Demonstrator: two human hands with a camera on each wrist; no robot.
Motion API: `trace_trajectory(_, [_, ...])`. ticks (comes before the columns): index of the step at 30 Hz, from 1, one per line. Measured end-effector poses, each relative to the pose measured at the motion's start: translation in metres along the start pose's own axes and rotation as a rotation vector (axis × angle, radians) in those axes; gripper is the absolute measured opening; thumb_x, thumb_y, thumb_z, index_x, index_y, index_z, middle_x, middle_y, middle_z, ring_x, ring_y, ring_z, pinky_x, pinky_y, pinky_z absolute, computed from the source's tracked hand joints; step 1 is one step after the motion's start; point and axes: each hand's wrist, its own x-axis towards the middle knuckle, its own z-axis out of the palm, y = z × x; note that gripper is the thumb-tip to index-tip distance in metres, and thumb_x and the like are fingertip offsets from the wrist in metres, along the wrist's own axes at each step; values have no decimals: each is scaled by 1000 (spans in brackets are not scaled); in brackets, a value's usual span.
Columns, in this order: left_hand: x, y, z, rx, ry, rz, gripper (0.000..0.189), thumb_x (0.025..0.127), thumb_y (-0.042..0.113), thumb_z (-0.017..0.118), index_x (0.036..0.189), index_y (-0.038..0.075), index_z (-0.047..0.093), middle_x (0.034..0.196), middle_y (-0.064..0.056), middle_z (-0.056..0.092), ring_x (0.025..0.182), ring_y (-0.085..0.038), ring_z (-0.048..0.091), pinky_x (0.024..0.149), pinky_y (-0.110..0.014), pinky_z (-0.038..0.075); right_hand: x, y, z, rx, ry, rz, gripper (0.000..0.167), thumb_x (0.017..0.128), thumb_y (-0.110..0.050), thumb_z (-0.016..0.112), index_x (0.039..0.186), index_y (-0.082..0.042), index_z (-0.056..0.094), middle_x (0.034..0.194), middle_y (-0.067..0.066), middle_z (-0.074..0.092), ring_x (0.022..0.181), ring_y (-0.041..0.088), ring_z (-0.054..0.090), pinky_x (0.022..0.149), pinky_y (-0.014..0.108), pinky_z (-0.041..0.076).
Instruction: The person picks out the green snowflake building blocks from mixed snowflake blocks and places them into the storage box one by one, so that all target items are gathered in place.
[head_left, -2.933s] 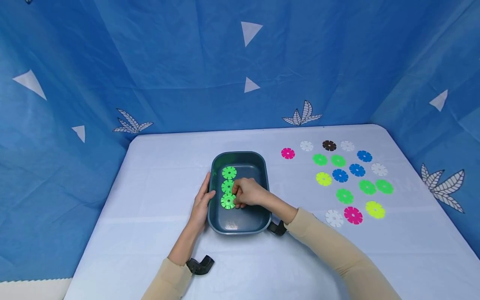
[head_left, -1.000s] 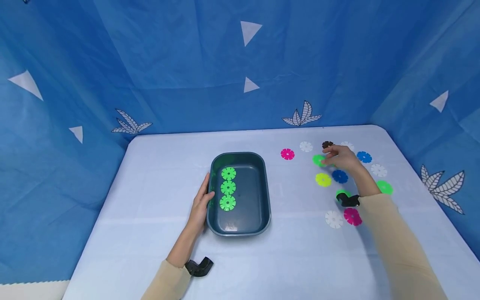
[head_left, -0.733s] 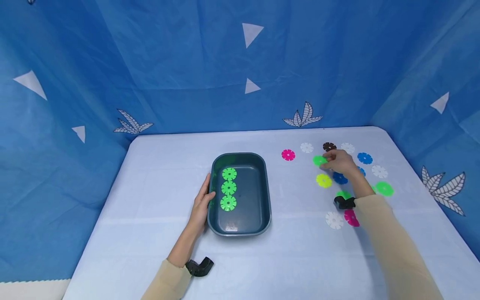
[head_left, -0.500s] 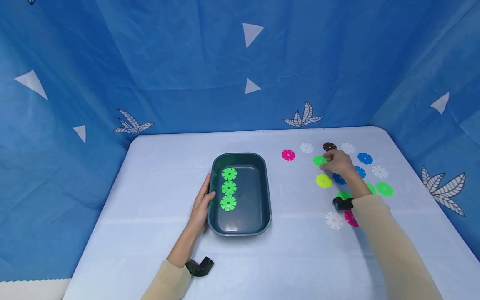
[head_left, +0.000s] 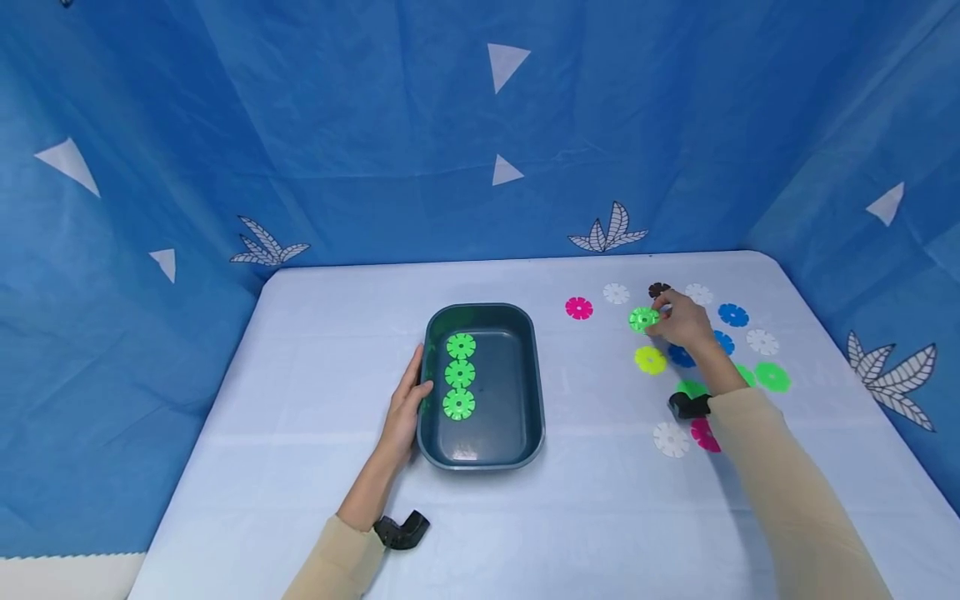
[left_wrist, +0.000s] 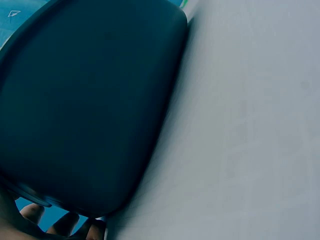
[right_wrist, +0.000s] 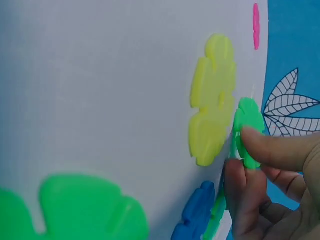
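A dark teal tray (head_left: 525, 392) stands mid-table with three green notched discs (head_left: 459, 373) in a row along its left side. My left hand (head_left: 411, 392) rests against the tray's left wall with straight fingers, thumb at the rim. In the left wrist view the tray's outer wall (left_wrist: 90, 100) fills the frame above my fingertips (left_wrist: 60, 227). Out to the right, my right hand (head_left: 654, 318) pinches a green disc (head_left: 643, 319) between thumb and fingers, its edge tilted up off the table. The right wrist view shows that green disc (right_wrist: 248, 130) pinched beside a yellow disc (right_wrist: 212, 97).
Several loose discs lie flat around the right hand: pink (head_left: 578, 308), white (head_left: 616, 292), brown (head_left: 659, 289), blue (head_left: 732, 314), yellow (head_left: 649, 359), green (head_left: 772, 377). The white table (head_left: 300, 350) is walled by blue cloth on three sides.
My right hand left the tray, crossed to the loose discs on the right and took hold of a green one, tilting it up. The left hand stayed at the tray.
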Motion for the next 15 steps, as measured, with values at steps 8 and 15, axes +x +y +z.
trace_trajectory(8, [0, 0, 0, -8, 2, 5, 60, 103, 16, 39, 158, 28, 19, 165, 10, 11, 153, -13, 3, 125, -42, 5, -5, -1, -5, 192, -3, -2, 32, 90, -2, 60, 121, 5, 54, 99, 20, 52, 68, 17, 62, 60, 23, 55])
trace_trajectory(15, [0, -1, 1, 0, 7, 1, 60, 102, 16, 40, 158, 27, 19, 165, 9, 11, 153, -14, 2, 125, -43, 4, -23, -15, 0, 275, -67, -57, 36, 93, -6, 61, 125, 7, 51, 100, 18, 53, 78, 20, 66, 68, 25, 58])
